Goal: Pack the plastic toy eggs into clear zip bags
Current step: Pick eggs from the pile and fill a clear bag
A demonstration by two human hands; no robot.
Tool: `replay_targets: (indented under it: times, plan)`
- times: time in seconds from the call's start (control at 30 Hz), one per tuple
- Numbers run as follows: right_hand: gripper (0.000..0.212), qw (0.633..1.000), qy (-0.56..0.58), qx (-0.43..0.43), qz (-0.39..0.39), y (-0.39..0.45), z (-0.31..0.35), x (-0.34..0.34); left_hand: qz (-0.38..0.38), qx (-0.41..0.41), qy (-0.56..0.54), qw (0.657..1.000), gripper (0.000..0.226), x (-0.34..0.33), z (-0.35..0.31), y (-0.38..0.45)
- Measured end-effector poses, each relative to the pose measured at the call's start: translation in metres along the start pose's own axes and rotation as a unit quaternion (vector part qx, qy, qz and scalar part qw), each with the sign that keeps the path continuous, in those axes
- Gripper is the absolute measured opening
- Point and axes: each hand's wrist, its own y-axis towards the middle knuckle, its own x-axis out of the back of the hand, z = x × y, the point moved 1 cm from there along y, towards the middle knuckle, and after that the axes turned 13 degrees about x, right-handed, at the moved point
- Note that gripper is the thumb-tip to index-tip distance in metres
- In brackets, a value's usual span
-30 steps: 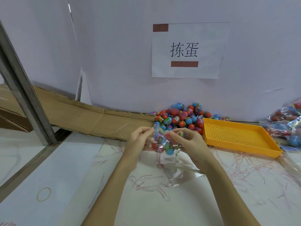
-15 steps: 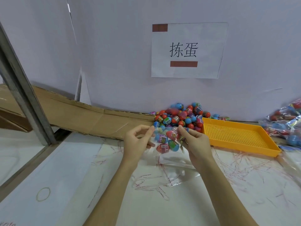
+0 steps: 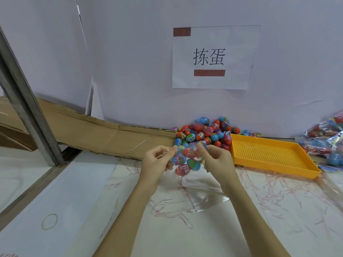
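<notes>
A clear zip bag (image 3: pixel 186 161) holding several coloured toy eggs hangs between my hands above the table. My left hand (image 3: pixel 157 163) pinches the bag's top edge at its left end. My right hand (image 3: pixel 216 160) pinches the same edge at its right end. Behind the bag, a heap of loose red, blue and green toy eggs (image 3: pixel 206 131) lies against the white wall. More empty clear bags (image 3: pixel 196 193) lie flat on the table under my wrists.
An orange perforated tray (image 3: pixel 274 165) sits to the right. Filled bags of eggs (image 3: pixel 326 140) pile up at the far right. Flattened cardboard (image 3: pixel 104 134) lies at the back left, a metal post (image 3: pixel 27 112) stands left, and a rubber band (image 3: pixel 49 221) lies near left.
The bag and both hands have risen slightly and my fingers have drawn closer along the bag's top edge.
</notes>
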Motion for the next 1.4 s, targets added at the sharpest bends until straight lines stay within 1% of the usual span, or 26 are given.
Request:
replay_targets:
  times: [0.07, 0.2, 0.3, 0.37, 0.43, 0.47, 0.5, 0.6, 0.67, 0.73, 0.8, 0.87, 0.93, 1.0, 1.03, 1.07, 1.13, 1.17, 1.23, 1.27, 1.33, 1.4]
  plan:
    - [0.041, 0.996, -0.089, 0.017, 0.025, -0.001, -0.002, -0.002, -0.021, 0.008, -0.004, 1.0, 0.024, 0.001, 0.0, 0.002]
    - [0.041, 0.992, -0.112, 0.055, 0.021, 0.001, -0.001, -0.003, 0.001, 0.039, -0.021, 0.999, 0.023, 0.005, 0.001, 0.004]
    - [0.046, 0.985, -0.148, 0.085, 0.022, 0.002, -0.001, 0.001, 0.0, 0.065, -0.007, 0.998, 0.023, 0.006, 0.005, 0.006]
    - [0.045, 0.989, -0.121, 0.079, 0.025, 0.001, 0.0, 0.003, 0.009, 0.057, 0.028, 0.998, 0.018, 0.006, 0.006, 0.007]
    - [0.041, 0.995, -0.074, 0.065, 0.034, 0.001, 0.001, 0.003, 0.037, 0.029, 0.064, 0.997, 0.008, 0.005, 0.002, 0.006]
    - [0.041, 0.996, -0.053, 0.055, 0.041, 0.001, 0.001, 0.004, 0.053, 0.014, 0.076, 0.996, 0.008, 0.005, 0.0, 0.004]
    - [0.045, 0.997, -0.03, 0.048, 0.047, 0.002, 0.001, 0.004, 0.074, 0.0, 0.091, 0.993, 0.013, 0.005, -0.002, 0.001]
    - [0.059, 0.998, 0.039, 0.028, 0.047, 0.001, 0.003, 0.004, 0.16, -0.015, 0.152, 0.975, 0.038, 0.002, -0.002, -0.008]
    - [0.058, 0.998, 0.052, 0.005, 0.032, -0.001, 0.005, 0.001, 0.191, -0.017, 0.154, 0.969, 0.036, 0.0, -0.002, -0.01]
    - [0.053, 0.995, 0.088, -0.04, 0.003, -0.001, 0.006, -0.002, 0.181, -0.03, 0.12, 0.976, 0.027, -0.002, -0.004, -0.011]
    - [0.055, 0.985, 0.15, -0.088, -0.008, 0.001, 0.007, -0.002, 0.132, -0.039, 0.071, 0.988, 0.017, -0.003, -0.007, -0.011]
    - [0.059, 0.981, 0.158, -0.113, 0.025, 0.002, 0.006, 0.0, 0.076, -0.039, 0.016, 0.996, 0.016, -0.002, -0.008, -0.008]
    - [0.059, 0.977, 0.151, -0.123, 0.085, 0.0, 0.003, 0.001, 0.064, -0.047, -0.028, 0.996, 0.022, 0.001, -0.007, -0.006]
    - [0.058, 0.973, 0.156, -0.124, 0.116, -0.002, 0.003, 0.0, 0.052, -0.057, -0.025, 0.997, 0.017, 0.003, -0.006, -0.004]
    - [0.058, 0.973, 0.162, -0.123, 0.11, -0.002, 0.003, -0.001, 0.039, -0.062, -0.014, 0.997, 0.011, 0.003, -0.005, -0.003]
    - [0.06, 0.972, 0.176, -0.131, 0.089, -0.001, 0.005, -0.003, 0.025, -0.063, -0.006, 0.998, 0.007, 0.002, -0.003, -0.002]
    - [0.069, 0.963, 0.215, -0.155, 0.043, 0.002, 0.009, -0.002, 0.01, -0.054, -0.017, 0.998, 0.007, -0.001, -0.001, -0.003]
    - [0.068, 0.963, 0.217, -0.153, 0.038, 0.002, 0.01, -0.002, 0.013, -0.047, -0.028, 0.998, 0.006, -0.003, 0.0, -0.003]
    - [0.051, 0.98, 0.165, -0.103, 0.037, 0.0, 0.01, -0.002, 0.034, -0.044, -0.032, 0.998, 0.006, -0.005, 0.001, -0.003]
    - [0.043, 0.988, 0.135, -0.073, 0.023, -0.001, 0.009, -0.002, 0.053, -0.045, -0.023, 0.997, 0.007, -0.005, 0.001, -0.002]
    - [0.038, 0.992, 0.113, -0.042, -0.029, -0.002, 0.008, -0.001, 0.096, -0.05, 0.008, 0.994, 0.018, -0.002, 0.0, -0.001]
    - [0.037, 0.987, 0.139, -0.05, -0.068, 0.0, 0.01, 0.001, 0.122, -0.046, 0.035, 0.991, 0.035, 0.001, -0.004, -0.002]
